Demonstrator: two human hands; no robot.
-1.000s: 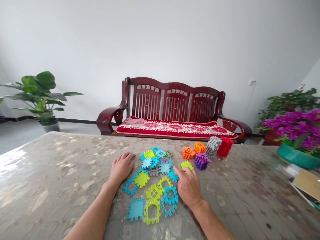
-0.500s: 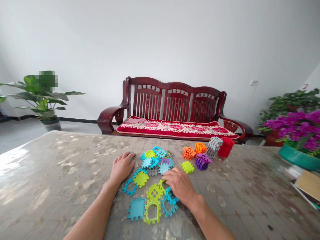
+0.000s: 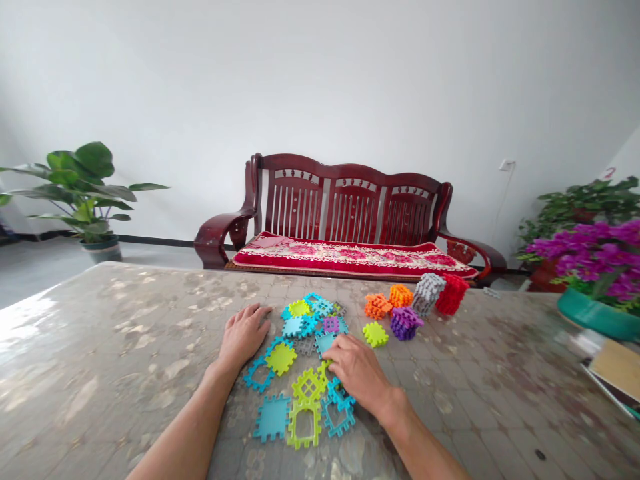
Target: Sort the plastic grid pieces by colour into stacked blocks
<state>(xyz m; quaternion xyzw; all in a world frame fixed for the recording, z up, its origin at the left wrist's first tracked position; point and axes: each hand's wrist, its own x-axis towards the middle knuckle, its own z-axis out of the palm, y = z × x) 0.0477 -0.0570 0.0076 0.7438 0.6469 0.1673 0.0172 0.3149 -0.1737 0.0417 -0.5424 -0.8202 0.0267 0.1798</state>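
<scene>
My left hand [image 3: 245,335] lies flat on the table, fingers stretched out, left of a loose pile of toothed plastic interlocking tiles. At the pile's right side, the curled fingers of my right hand [image 3: 356,367] are on the near edge of a blue square tile [image 3: 325,342], partly covering it. Just behind that is a purple window tile [image 3: 331,325]. Closer to me lie a lime window tile [image 3: 308,385], a lime arch tile [image 3: 305,424], a solid blue tile [image 3: 273,418] and blue frame tiles [image 3: 339,417]. A solid lime tile [image 3: 281,359] rests between my hands.
Beyond my right hand stand stacks of orange [image 3: 377,306], purple [image 3: 406,323], grey [image 3: 429,294] and red tiles [image 3: 452,295]. A single lime tile [image 3: 375,335] lies before them. A flower pot [image 3: 600,313] occupies the table's right side; a wooden bench [image 3: 350,200] is behind the table.
The blue square tile under my right fingers has shifted slightly toward me and changed its tilt, uncovering more of the purple window tile. My right hand moved a little left; my left hand stayed put.
</scene>
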